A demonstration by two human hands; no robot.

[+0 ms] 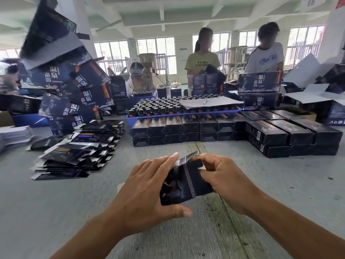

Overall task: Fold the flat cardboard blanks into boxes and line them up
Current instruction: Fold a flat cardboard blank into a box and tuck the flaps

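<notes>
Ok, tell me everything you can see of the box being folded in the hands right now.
The dark printed cardboard box is partly formed and held tilted above the grey table. A patterned stripe runs down one face, and pale flaps stand open at its far end. The left hand cradles its side; the right hand pinches a flap.

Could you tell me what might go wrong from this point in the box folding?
The half-formed box is held in mid-air by the left hand and the right hand; a hard squeeze could crease it. The stack of flat blanks lies fanned and uneven, and may slide if bumped.
</notes>
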